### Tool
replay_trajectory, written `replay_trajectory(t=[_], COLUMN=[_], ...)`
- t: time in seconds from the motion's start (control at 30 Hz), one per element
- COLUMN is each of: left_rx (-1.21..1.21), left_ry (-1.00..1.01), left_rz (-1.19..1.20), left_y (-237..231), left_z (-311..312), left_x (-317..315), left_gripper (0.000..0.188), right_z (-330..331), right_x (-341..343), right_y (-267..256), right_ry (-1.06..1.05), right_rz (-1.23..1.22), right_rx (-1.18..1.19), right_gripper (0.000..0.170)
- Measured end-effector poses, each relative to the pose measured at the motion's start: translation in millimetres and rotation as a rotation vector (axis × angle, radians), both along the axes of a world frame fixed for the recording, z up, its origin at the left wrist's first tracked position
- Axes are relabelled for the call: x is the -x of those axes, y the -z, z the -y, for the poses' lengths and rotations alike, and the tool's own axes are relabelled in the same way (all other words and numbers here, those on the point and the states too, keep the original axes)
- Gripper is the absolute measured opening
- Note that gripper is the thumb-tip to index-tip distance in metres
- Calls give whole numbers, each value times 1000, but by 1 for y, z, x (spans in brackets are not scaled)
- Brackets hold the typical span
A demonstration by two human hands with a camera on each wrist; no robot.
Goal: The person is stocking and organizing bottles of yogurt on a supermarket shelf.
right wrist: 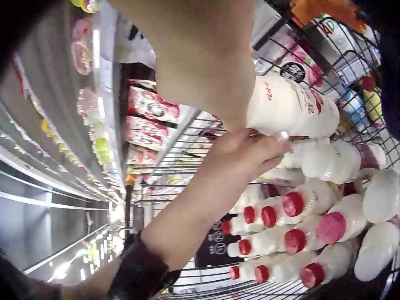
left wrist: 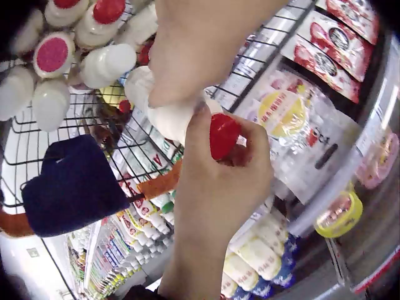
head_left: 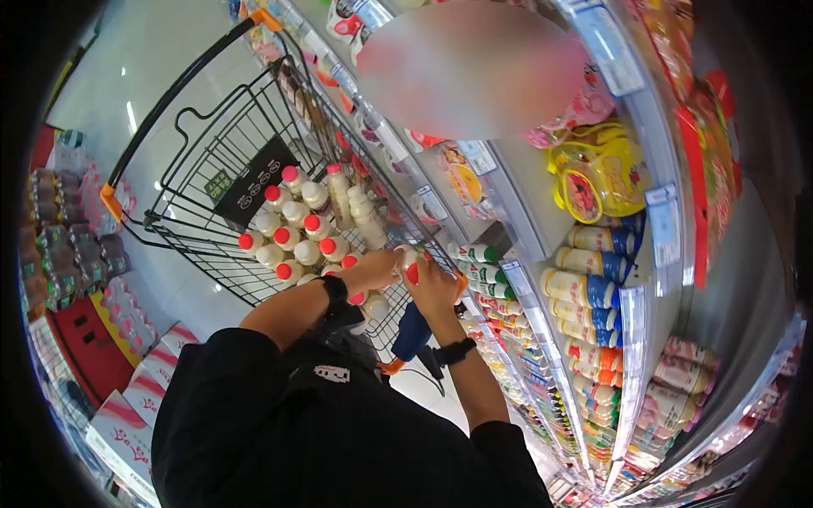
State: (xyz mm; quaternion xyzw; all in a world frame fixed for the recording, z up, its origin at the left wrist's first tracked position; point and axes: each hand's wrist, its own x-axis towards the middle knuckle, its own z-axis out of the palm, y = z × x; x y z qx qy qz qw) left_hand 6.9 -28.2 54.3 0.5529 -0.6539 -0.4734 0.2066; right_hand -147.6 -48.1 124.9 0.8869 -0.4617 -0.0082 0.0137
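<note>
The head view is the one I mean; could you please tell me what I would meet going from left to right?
Pink-and-white cartons, black sign, left hand, red-capped bottle, right hand, yellow package.

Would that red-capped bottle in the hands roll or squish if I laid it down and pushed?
The bottle would probably roll on its side, since its body looks round. It likely won't squish easily, because it looks smooth and undented. It may feel heavy if full, but its white sides hide what's inside.
</note>
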Motion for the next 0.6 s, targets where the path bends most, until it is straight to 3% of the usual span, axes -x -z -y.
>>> replay_trajectory(t=[0.17,0.27,0.4,0.6], left_rx=[-25,-170,-132,-161], left_ry=[-89,-134,-81,-59], left_rz=[-46,-270,-191,-190], left_y=[40,46,46,63], left_z=[-5,-12,-18,-22], left_x=[3,6,9,9], left_gripper=[43,53,58,58], right_z=[19,18,24,23], right_x=[-3,1,2,-3], right_y=[60,93,100,96], right_ry=[-32,-7,87,411], right_rz=[-93,-151,-164,-237], right_rx=[-173,-235,-363,-671], right_gripper=[30,29,31,46])
